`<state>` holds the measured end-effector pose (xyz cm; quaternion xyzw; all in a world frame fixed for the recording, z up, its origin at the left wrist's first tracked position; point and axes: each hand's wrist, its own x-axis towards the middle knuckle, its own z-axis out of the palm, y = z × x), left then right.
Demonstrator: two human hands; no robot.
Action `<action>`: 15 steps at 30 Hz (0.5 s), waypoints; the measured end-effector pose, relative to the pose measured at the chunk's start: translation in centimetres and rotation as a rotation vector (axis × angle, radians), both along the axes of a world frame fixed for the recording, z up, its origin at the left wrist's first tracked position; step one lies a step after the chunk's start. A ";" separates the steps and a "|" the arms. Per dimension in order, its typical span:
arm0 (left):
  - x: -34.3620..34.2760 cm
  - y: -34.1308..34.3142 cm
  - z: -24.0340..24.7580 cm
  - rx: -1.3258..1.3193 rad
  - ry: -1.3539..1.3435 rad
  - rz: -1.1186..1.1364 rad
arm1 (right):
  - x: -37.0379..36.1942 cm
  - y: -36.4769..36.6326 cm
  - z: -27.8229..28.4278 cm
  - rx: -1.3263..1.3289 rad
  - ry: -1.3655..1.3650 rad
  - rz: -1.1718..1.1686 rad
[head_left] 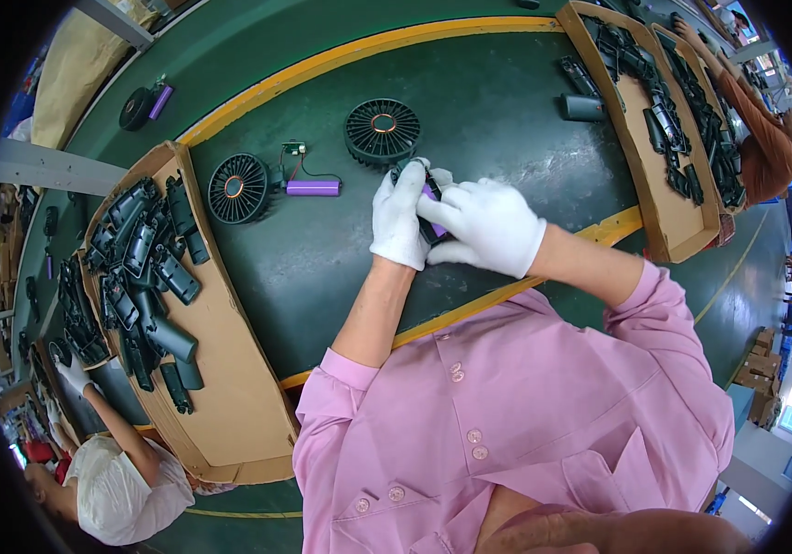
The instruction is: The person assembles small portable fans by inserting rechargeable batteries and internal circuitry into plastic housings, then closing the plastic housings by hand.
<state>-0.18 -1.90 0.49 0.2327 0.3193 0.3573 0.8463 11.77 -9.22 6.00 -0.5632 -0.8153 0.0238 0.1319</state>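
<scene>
My left hand, in a white glove, is closed round the dark handle of a small handheld fan. The fan's round, slatted head points away from me, above the green bench. A purple cylindrical battery shows in the handle. My right hand, gloved too, closes on the handle from the right, its fingers over the battery; the fingers partly hide the handle. To the left lies a second fan, with thin wires running to a small circuit board and another purple battery.
A cardboard tray of dark plastic shells stands at left. Another cardboard tray with dark parts is at right, loose shells beside it. A yellow strip edges the bench. Co-workers sit at both sides.
</scene>
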 end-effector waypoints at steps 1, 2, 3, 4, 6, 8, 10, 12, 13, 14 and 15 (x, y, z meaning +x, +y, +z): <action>0.0 0.0 -0.1 -0.006 0.002 0.001 | 0.4 0.3 0.7 -0.093 -0.019 0.020; 0.1 0.0 -0.3 -0.013 -0.019 0.007 | 0.7 0.7 1.2 -0.085 -0.017 0.030; 0.0 -0.1 -0.5 -0.020 -0.040 0.012 | 0.8 0.9 1.5 -0.091 -0.016 0.031; 0.0 -0.1 -0.3 -0.008 -0.050 0.025 | 0.9 1.1 1.7 -0.072 -0.030 0.013; 0.3 -0.2 -0.5 0.001 0.000 0.050 | 1.0 1.5 1.9 -0.048 -0.067 -0.022; 0.5 -0.3 -0.4 0.010 0.050 0.074 | 0.7 2.0 2.7 -0.135 -0.138 0.005; 0.4 -0.5 0.1 0.009 0.006 0.071 | 0.4 2.7 3.5 -0.222 -0.208 0.032; 0.5 -0.4 -0.1 0.001 0.038 0.086 | -0.1 3.4 4.0 -0.389 -0.287 0.036; 0.6 -0.4 -0.2 -0.003 0.069 0.103 | -0.3 3.9 4.5 -0.396 -0.287 0.038; 0.6 -0.3 -0.2 -0.011 0.071 0.104 | -0.5 4.3 4.9 -0.475 -0.318 0.051; 0.6 -0.3 -0.3 -0.008 0.094 0.104 | -0.7 4.7 5.0 -0.555 -0.349 0.066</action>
